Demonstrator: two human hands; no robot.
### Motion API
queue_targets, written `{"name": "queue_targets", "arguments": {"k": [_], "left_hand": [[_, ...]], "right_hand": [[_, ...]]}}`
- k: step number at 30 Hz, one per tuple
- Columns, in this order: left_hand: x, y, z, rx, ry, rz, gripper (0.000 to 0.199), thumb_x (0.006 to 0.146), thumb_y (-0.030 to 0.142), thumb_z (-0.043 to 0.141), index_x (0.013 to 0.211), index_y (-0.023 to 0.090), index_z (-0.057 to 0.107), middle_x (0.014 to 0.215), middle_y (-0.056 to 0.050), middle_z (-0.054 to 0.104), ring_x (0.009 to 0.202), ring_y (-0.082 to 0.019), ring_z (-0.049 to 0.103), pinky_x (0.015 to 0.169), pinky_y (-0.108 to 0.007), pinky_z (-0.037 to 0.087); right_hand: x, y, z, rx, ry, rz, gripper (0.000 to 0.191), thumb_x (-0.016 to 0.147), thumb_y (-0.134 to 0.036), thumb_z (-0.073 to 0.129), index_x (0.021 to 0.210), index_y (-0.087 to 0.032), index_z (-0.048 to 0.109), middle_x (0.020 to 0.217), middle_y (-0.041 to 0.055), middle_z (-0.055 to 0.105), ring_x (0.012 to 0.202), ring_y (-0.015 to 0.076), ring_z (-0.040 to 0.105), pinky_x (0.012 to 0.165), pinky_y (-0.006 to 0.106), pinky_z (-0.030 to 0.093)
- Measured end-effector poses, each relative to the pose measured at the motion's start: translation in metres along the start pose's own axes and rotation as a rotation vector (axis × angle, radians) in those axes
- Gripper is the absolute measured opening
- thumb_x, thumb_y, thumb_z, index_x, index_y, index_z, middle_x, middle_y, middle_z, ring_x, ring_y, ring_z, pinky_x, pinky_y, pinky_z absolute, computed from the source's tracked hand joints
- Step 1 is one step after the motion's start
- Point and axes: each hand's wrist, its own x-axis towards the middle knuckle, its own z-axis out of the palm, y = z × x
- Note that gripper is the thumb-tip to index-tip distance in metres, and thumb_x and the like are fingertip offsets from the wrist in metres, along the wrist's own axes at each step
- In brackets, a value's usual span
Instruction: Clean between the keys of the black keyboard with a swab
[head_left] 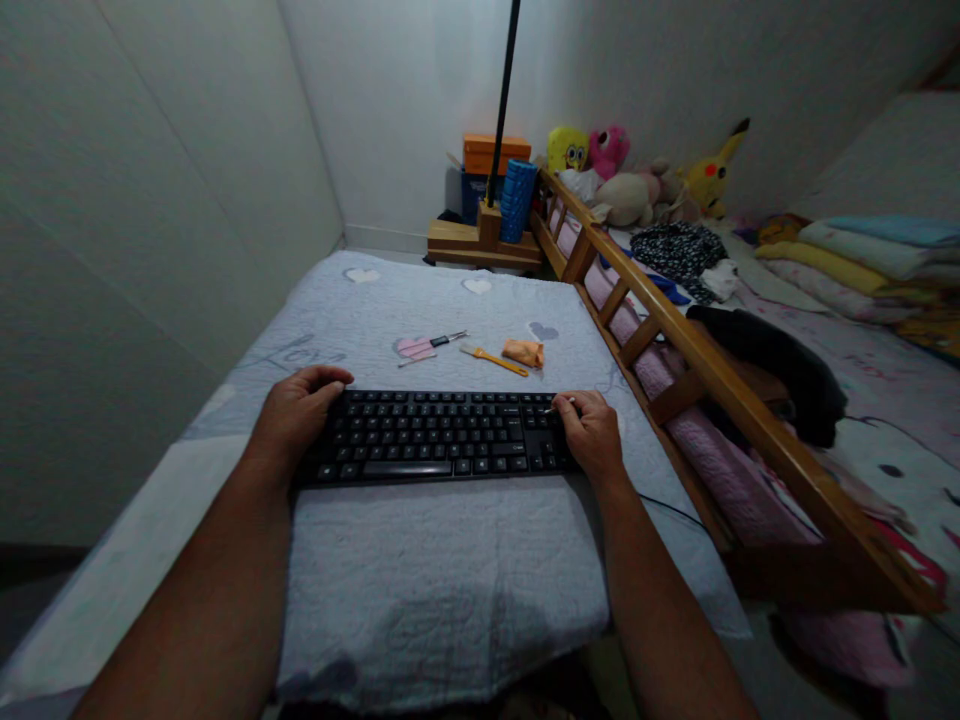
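A black keyboard [435,436] lies on the light quilted cover, its long side towards me. At its left end, my left hand [296,415] is closed round the edge, thumb near the top corner. My right hand [595,432] is over the number pad, pinching a thin white-tipped stick that looks like a cotton swab [571,401]. Beyond the keyboard lie a dark-handled tool [448,339], another cotton swab [417,360], a yellow-handled brush [501,361] and a crumpled orange cloth [523,352].
A wooden rail [675,330] runs along the right side, with bedding and clothes behind it. Plush toys [630,190] sit at the far right. At the back, a black pole [504,100] rises from a wooden base beside a blue roller [517,200]. A cable [671,507] trails right.
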Motion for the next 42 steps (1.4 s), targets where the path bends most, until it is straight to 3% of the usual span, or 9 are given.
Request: {"name": "queue_targets", "arguments": {"k": [13,42], "left_hand": [[-0.0033,0.0065,-0.0003,0.001,0.005,0.005,0.032,0.07,0.037,0.062,0.094,0.019,0.072,0.09,-0.003,0.07,0.081,-0.022,0.06,0.078,-0.032,0.045],[-0.0003,0.0002,0.0005,0.013,0.001,0.001,0.034,0.071,0.037,0.061,0.097,0.018,0.073,0.092,-0.003,0.069,0.083,-0.021,0.06,0.08,-0.032,0.045]], "right_hand": [[-0.0011,-0.0017,-0.0005,0.005,-0.018,0.019,0.025,0.091,-0.033,0.053,0.074,-0.024,0.07,0.08,0.007,0.074,0.085,0.0257,0.064,0.081,0.04,0.046],[-0.0021,-0.0049,0.0026,0.039,-0.056,-0.011,0.026,0.092,-0.032,0.053,0.077,-0.022,0.071,0.084,0.0077,0.075,0.089,0.025,0.065,0.083,0.039,0.046]]}}
